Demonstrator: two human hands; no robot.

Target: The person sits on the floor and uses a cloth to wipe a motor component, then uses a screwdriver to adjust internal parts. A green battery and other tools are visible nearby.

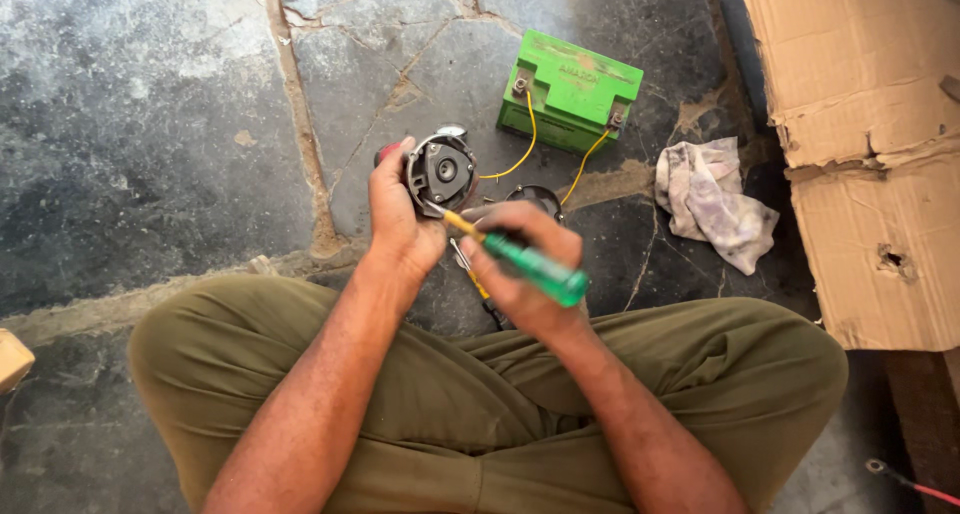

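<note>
My left hand [400, 219] is clenched around a round grey motor part [441, 171], held up over the stone floor [150, 124]. My right hand [525, 264], just beside it, grasps a green-handled screwdriver [530, 267], its tip touching the part's lower edge. Beyond both hands sits a green battery [570, 92] with yellow wires [527, 139].

Bright, even daylight; soft shadows under the hands and knees. Slight glare on the stone floor [150, 104] upper left. Sharp focus, mild wide-angle stretch at edges.
</note>
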